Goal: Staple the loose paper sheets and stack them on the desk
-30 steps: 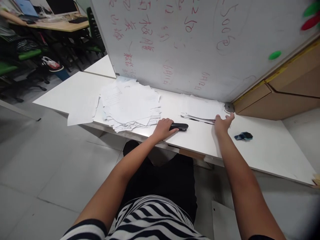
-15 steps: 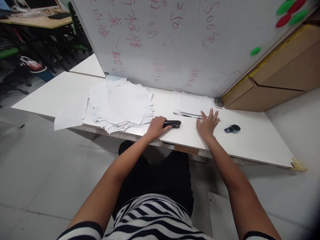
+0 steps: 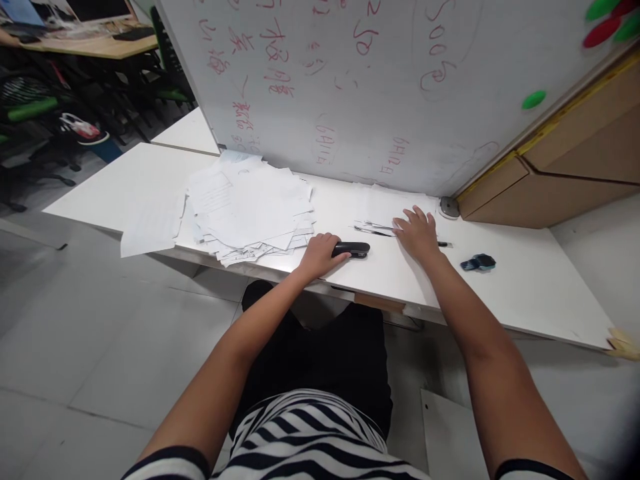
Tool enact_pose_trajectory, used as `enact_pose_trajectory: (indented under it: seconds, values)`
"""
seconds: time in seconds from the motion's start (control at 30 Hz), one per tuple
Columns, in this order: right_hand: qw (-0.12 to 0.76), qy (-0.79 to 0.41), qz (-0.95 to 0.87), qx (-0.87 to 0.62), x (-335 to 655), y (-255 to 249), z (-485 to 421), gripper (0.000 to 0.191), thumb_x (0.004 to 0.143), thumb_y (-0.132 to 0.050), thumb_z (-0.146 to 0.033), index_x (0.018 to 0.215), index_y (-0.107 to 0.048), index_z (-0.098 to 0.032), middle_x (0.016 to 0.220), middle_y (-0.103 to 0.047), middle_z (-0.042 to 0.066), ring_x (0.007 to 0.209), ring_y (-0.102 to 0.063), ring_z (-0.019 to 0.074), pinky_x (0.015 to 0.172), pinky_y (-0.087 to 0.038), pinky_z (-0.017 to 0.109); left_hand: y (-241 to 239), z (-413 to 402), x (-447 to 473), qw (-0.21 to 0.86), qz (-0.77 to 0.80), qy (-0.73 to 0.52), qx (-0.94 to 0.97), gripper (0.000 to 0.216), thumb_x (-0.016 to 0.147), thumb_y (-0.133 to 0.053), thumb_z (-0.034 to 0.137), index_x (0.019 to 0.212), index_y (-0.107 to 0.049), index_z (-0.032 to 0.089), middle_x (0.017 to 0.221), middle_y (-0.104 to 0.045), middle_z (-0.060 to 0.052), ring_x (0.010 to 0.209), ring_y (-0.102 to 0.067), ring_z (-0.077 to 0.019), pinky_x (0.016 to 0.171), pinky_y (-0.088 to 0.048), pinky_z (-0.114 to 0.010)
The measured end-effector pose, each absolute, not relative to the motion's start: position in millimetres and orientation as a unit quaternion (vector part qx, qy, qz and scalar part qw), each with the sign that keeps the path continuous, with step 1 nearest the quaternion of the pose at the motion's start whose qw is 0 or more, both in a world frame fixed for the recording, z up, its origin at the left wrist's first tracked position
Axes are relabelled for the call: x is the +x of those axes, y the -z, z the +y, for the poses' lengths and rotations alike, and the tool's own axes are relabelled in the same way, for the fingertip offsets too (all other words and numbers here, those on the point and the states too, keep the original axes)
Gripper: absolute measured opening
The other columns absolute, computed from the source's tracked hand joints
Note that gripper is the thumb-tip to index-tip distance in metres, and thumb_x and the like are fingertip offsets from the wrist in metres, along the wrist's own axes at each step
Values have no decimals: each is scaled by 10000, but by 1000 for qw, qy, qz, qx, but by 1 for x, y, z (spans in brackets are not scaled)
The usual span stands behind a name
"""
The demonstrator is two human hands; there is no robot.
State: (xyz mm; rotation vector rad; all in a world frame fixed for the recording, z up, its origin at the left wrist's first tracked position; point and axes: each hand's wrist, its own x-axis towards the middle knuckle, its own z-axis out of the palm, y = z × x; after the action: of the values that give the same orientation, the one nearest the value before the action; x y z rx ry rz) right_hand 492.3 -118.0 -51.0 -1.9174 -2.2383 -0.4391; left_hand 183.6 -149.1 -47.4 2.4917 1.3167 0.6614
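Observation:
A black stapler (image 3: 357,249) lies on the white desk near its front edge, and my left hand (image 3: 321,255) is wrapped around its left end. To its right, my right hand (image 3: 416,233) rests palm down with the fingers spread, over a few thin pens (image 3: 374,231). The pens' middle parts are hidden under that hand, and one dark end shows at its right. Just behind the fingers lies a small stack of white paper (image 3: 387,200) against the whiteboard. Left of the stapler sits a large messy pile of paper sheets (image 3: 250,210).
A whiteboard (image 3: 350,87) with red writing stands along the desk's back. Brown cardboard boxes (image 3: 505,200) rise at the right behind a small grey round object (image 3: 449,207). A dark wristwatch (image 3: 479,263) lies on the right. One sheet (image 3: 150,230) overhangs the front edge.
My right hand has moved up and slightly left onto the pens, uncovering a dark pen end at its right. My left hand stays on the stapler. The whole view has shifted slightly.

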Motion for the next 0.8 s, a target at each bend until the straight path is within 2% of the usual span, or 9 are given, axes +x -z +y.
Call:
enact_pose_trajectory:
  seconds: [0.2,0.47,0.63,0.8]
  values:
    - [58,144,-779,-608,494,48,-106,264,937,-412,-230,1120,-600,-199,1414,-490,140,1384,-267,271,1115,-102,487,47,-149,184,126,449,-225,855,363,873,-540,524,1015,-568,191,969,-605,-68,925,-537,-241,773,-397,-355]
    - [65,182,-773,-604,485,52,-102,262,953,-373,-229,1059,-610,-200,1350,-544,130,1355,-333,270,1103,-141,506,47,-149,184,121,454,-221,854,361,869,-547,527,1017,-567,198,970,-611,-60,924,-538,-236,778,-398,-354]
    - [54,222,-772,-593,475,51,-102,263,935,-388,-187,1099,-593,-184,1376,-514,154,1351,-344,282,1088,-180,556,47,-149,184,119,456,-222,853,362,873,-538,534,1008,-568,199,971,-614,-62,928,-540,-238,788,-398,-354]
    - [68,211,-792,-569,458,49,-99,260,925,-407,-191,1112,-588,-187,1398,-493,160,1364,-330,283,1088,-193,580,47,-149,184,116,456,-225,853,362,868,-546,529,1012,-573,198,969,-612,-61,927,-540,-235,786,-399,-353]
